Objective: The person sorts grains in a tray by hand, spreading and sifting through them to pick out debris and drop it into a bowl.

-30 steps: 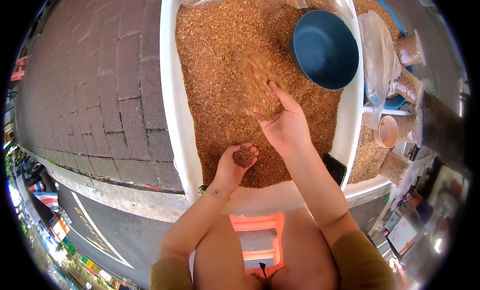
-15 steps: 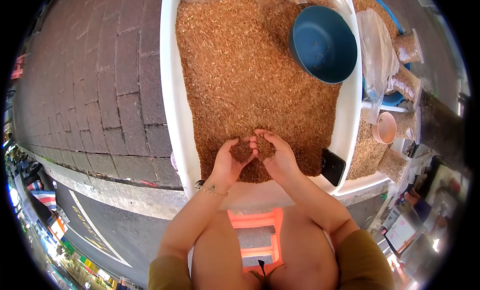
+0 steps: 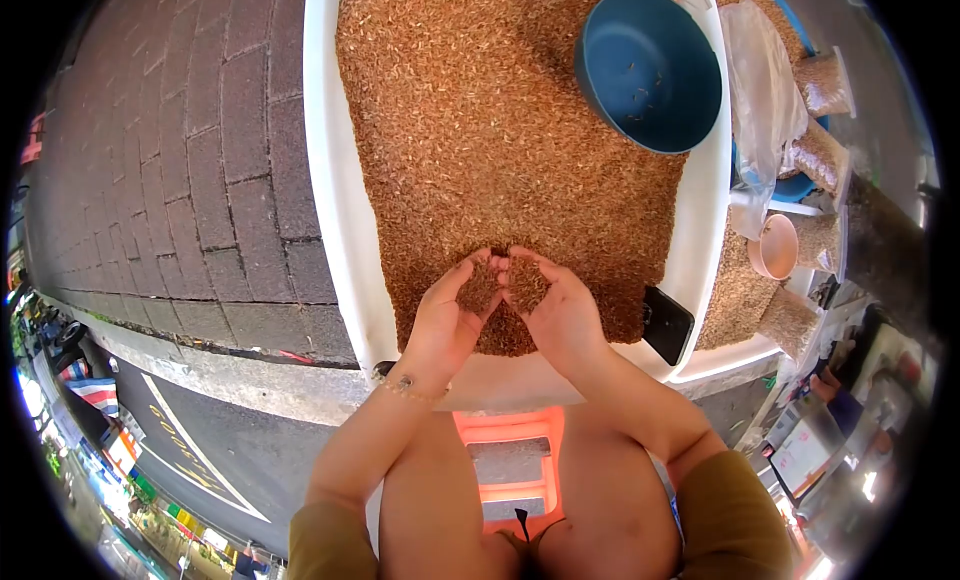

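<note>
A white tub (image 3: 338, 160) holds a deep layer of small, dry, reddish-brown bits (image 3: 500, 130), whose kind I cannot make out. Over its near end my left hand (image 3: 446, 315) is cupped palm up, cradling a small heap of these bits. Beside it my right hand (image 3: 562, 310) is cupped the same way, with bits in its palm. The fingertips of both hands meet or nearly meet. A bracelet (image 3: 405, 383) circles my left wrist. The blue bowl (image 3: 650, 70) rests on the bits at the far right, with a few bits inside.
A black phone (image 3: 667, 326) leans at the tub's near right corner. To the right are another tub of bits (image 3: 730, 300), a pink cup (image 3: 772, 247), a clear plastic bag (image 3: 750, 110) and several filled bags. An orange stool (image 3: 510, 423) shows between my knees. Brick paving (image 3: 240, 170) lies left.
My hands have turned further palm up and drawn level, with the heaps of bits showing more plainly in them. The view has shifted slightly.
</note>
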Motion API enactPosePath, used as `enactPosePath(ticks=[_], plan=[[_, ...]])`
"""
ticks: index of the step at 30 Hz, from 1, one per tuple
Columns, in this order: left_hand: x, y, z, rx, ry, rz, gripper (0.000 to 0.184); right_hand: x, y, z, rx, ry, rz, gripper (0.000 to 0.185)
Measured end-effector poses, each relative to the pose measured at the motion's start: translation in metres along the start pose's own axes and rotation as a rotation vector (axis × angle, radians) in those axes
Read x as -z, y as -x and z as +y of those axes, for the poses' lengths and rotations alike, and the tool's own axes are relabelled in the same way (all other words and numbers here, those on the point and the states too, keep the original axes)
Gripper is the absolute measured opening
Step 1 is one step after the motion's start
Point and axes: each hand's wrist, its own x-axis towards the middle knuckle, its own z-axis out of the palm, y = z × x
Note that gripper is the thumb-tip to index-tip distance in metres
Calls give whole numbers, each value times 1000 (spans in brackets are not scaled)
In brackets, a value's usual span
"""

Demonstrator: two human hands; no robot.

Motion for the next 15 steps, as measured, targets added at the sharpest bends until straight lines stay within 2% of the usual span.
enactPosePath(ticks=[2,3,5,6,8,12,15], plan=[[-22,0,15,-91,-32,-60,30,-16,-3,-20,66,-56,-159,43],[-36,3,27,-200,0,-134,34,-25,-5,-31,103,-116,-280,46],[-61,6,49,-420,59,-285,43,-59,-4,-53,220,-285,-387,50],[-63,6,54,-427,102,-300,44,-70,-3,-58,283,-369,-445,52],[-66,5,64,-448,180,-341,46,-60,-14,-52,352,-132,-315,53],[-21,5,34,-603,-337,2,43,-6,-21,-30,332,438,-75,48],[32,1,10,-655,-855,169,39,48,-11,-16,568,940,84,39]])
